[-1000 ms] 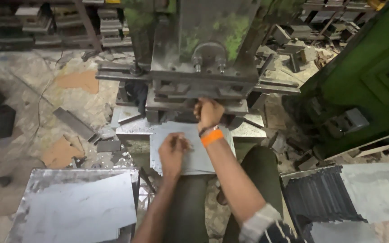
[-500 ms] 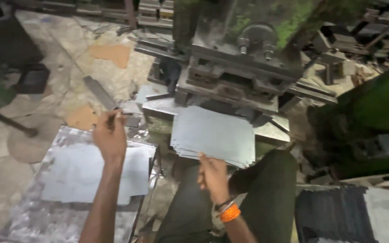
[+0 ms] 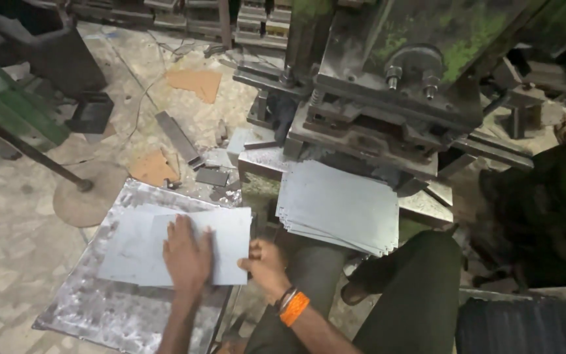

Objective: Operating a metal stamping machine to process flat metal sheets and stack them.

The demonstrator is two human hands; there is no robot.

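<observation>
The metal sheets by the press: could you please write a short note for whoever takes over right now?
Left hand: flat on the top sheet of the low pile.
Right hand: grips that sheet's right edge.
Stack of sheets: on the press bed, in front of the die.
Done: nothing that can be told from here.
Left: top sheet is not yet lifted off the pile.

A green, worn press machine (image 3: 388,72) stands over a fanned stack of grey metal sheets (image 3: 339,206), with cardboard scraps (image 3: 194,82) on the stone floor (image 3: 8,242) to its left
</observation>
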